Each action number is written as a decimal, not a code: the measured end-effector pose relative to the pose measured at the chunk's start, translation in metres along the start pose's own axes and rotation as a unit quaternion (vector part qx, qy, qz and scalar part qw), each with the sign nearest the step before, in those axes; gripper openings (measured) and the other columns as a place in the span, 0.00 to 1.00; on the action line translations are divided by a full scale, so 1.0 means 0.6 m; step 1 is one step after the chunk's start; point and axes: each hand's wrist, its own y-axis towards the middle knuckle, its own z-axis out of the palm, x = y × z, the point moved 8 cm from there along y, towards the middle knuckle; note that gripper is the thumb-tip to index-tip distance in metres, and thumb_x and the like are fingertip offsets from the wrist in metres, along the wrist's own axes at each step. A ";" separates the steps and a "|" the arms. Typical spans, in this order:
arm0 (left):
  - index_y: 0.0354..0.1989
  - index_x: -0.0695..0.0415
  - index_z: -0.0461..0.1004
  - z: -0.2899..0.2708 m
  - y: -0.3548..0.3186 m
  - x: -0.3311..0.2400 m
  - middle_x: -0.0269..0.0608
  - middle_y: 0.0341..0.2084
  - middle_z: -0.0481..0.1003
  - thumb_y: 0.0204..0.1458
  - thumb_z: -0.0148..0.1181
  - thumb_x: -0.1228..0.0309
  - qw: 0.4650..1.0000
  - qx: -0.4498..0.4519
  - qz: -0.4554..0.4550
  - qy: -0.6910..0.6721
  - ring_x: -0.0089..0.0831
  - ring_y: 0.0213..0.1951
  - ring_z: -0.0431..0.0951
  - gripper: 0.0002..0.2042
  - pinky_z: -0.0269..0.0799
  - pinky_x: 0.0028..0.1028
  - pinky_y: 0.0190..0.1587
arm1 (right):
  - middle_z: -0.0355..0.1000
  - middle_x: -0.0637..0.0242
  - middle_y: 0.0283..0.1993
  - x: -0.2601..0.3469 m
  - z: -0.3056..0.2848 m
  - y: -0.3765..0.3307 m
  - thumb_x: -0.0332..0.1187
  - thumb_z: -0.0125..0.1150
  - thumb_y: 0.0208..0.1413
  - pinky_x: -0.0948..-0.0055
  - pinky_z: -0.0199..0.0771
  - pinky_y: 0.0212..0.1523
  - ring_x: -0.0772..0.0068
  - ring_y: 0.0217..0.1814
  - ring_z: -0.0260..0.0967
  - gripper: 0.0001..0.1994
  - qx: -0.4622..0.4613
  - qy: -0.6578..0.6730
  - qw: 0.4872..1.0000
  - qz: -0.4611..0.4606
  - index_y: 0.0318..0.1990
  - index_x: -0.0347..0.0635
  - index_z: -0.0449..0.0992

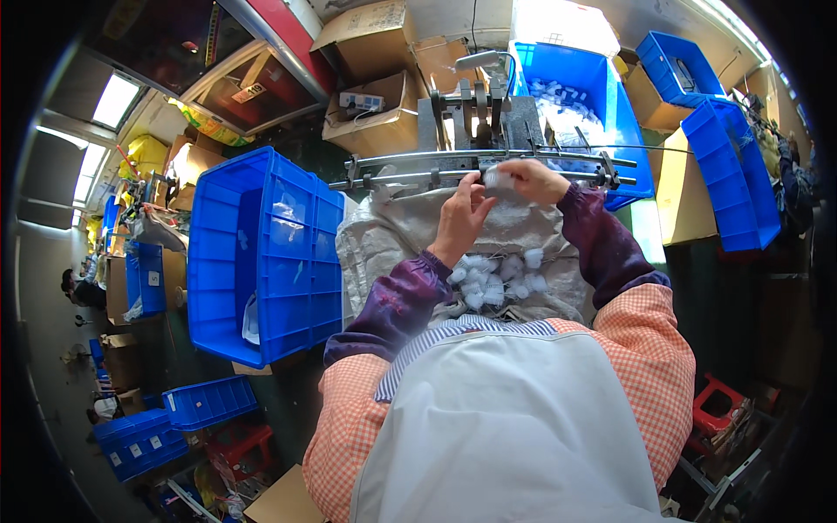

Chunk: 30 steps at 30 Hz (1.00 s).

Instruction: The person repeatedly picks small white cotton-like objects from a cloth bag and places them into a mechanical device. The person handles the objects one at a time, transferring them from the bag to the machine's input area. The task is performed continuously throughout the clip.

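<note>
Translucent white, probably plastic: a small pale piece (498, 179) sits at the upper centre of the frame, just in front of the metal rails (403, 179) of a dark machine (481, 113). Right hand (534, 180), coming in from the right, has its grip narrowed on the piece, fingertips close together. Left hand (462, 218), lower and to the left, reaches toward the rails with thumb and forefinger apart; cannot tell whether anything is caught there. Piece looks smeared at this scale, so its exact outline is uncertain.

More white pieces (488, 283) lie heaped on grey cloth (375, 240) at mid-frame, below the hands; a further lot fills the blue bin (635, 144), upper right.

Handling, by judgement: very light, somewhat springy, perhaps slick, easily bent at any fine parts. Best hold is a light fingertip pinch on the thicker body, without squeezing hard. Heaped ones may cling together; lift singly.

Labels: small white stickers (135, 451) on the blue crates (118, 436), lower left; pale tag (248, 92) with dark characters on the cabinet frame, upper left. Sticker print too small to read. No marking visible on the piece.
</note>
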 end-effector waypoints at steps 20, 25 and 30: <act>0.27 0.55 0.75 0.053 -0.180 0.135 0.41 0.31 0.70 0.45 0.56 0.64 0.894 0.301 0.038 0.329 0.41 0.37 0.71 0.08 0.68 0.37 0.36 | 0.70 0.67 0.41 -0.148 -0.069 0.115 0.39 0.50 0.52 0.63 0.59 0.48 0.62 0.49 0.61 0.09 -0.211 -0.360 0.897 0.144 0.37 0.48 0.71; 0.26 0.55 0.74 0.019 -0.159 0.105 0.41 0.27 0.72 0.48 0.54 0.64 0.939 0.206 0.054 0.271 0.40 0.32 0.72 0.08 0.68 0.37 0.36 | 0.70 0.69 0.39 -0.147 -0.073 0.119 0.39 0.51 0.52 0.63 0.57 0.48 0.64 0.49 0.61 0.08 -0.234 -0.353 0.899 0.111 0.36 0.49 0.71; 0.29 0.56 0.72 -0.009 -0.123 0.095 0.44 0.26 0.72 0.50 0.52 0.64 0.961 0.112 0.008 0.254 0.43 0.32 0.72 0.09 0.68 0.38 0.35 | 0.70 0.69 0.40 -0.147 -0.074 0.124 0.40 0.50 0.52 0.62 0.56 0.50 0.62 0.50 0.61 0.09 -0.220 -0.327 0.913 0.106 0.36 0.49 0.72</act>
